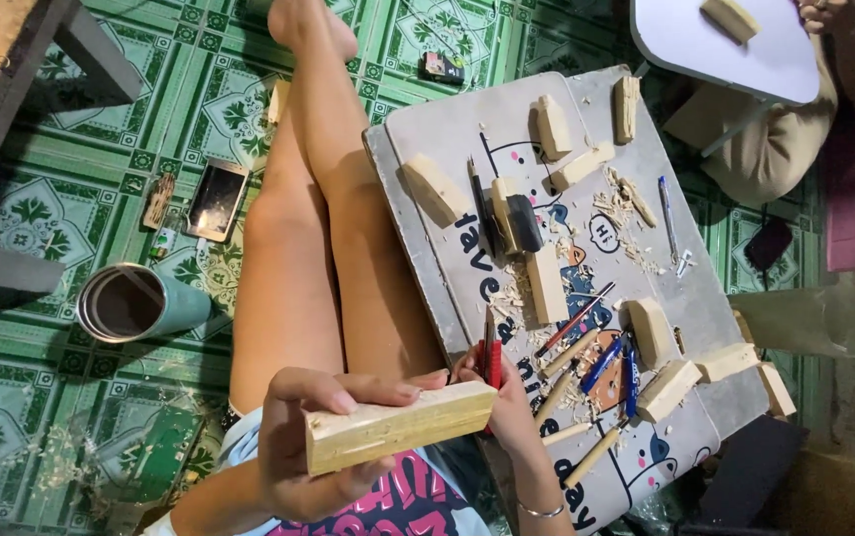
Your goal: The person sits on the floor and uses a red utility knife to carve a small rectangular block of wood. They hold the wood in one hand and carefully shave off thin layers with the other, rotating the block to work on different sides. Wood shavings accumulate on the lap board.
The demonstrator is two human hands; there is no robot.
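Observation:
My left hand (310,437) grips a pale rectangular wood block (399,425) and holds it level over my lap. My right hand (507,397) is closed around a red-handled cutter (492,355), whose blade points up beside the block's right end. Both hands hover at the near edge of a small grey table (427,134) with cartoon print. My bare legs stretch out to the left of the table.
On the table lie several cut wood blocks (546,283), carving tools with wooden handles (571,349), pens and shavings. A phone (216,199) and a teal metal cup (139,303) rest on the green tiled floor. Another person sits at the top right beside a white stool (745,55).

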